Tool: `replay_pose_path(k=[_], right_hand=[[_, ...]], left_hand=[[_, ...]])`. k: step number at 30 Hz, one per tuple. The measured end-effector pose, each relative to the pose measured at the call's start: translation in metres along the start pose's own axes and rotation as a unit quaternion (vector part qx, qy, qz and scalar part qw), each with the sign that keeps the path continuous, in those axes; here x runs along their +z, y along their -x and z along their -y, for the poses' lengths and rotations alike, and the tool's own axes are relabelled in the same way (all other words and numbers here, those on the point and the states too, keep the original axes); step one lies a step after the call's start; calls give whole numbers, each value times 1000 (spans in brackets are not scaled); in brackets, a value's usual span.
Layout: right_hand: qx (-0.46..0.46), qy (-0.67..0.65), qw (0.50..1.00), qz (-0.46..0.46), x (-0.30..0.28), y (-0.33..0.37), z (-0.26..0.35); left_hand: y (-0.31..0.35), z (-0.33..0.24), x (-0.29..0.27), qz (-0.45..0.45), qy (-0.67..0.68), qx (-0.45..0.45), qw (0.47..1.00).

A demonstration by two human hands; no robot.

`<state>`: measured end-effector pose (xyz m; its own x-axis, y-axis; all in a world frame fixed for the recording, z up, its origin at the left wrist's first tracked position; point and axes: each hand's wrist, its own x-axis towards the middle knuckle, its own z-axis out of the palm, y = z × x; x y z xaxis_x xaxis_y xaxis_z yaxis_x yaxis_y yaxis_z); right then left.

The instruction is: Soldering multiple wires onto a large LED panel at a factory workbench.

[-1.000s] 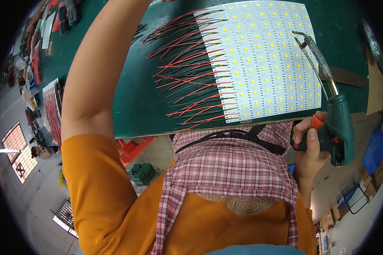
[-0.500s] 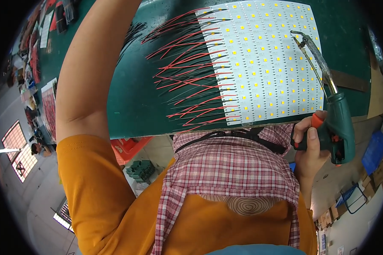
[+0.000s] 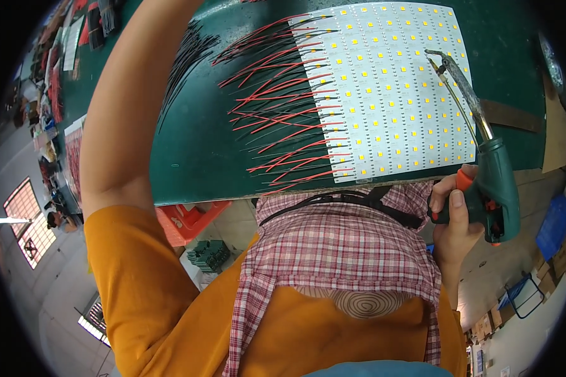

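My right hand (image 3: 457, 217) is closed around the grip of a green soldering gun (image 3: 500, 179), at the table's near right edge. The gun's bent, dark tip reaches over the right part of a white LED board (image 3: 383, 94) dotted with yellow LEDs; whether it touches the surface I cannot tell. Along the board's left edge, red and black wires (image 3: 277, 107) stick out in a row over the tabletop. My left arm (image 3: 122, 113) stretches past the top of the picture, so the hand on it is out of sight. Beside that forearm lies a bunch of loose black wires (image 3: 185, 69).
The green table (image 3: 195, 151) ends just in front of my checked apron. Below its edge stand a red plastic bin (image 3: 192, 220) and a stack of green pieces (image 3: 209, 254). A brown strip (image 3: 512, 117) lies right of the board. More wire bundles (image 3: 95, 25) are at far left.
My left forearm has shifted slightly left, showing more of the black wire bunch. The soldering gun has moved a little left and its tip sits slightly lower in the picture.
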<state>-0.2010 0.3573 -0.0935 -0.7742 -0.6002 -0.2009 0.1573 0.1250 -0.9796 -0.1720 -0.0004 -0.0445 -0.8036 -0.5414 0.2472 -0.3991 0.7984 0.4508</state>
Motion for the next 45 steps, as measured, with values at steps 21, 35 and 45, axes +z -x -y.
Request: replay_pose_path(k=[21,35,45], right_hand=[[-16,-24,999,43,-13,19,-19],[111,-3,981,162,-43,44,-32],[-90,115,958,247,-23,17,-35]], left_hand=[[169,22,-24,435,-673,195,566],[206,-87,16,265,254,-40,929],[203,-97,48,375,589,-371,612]])
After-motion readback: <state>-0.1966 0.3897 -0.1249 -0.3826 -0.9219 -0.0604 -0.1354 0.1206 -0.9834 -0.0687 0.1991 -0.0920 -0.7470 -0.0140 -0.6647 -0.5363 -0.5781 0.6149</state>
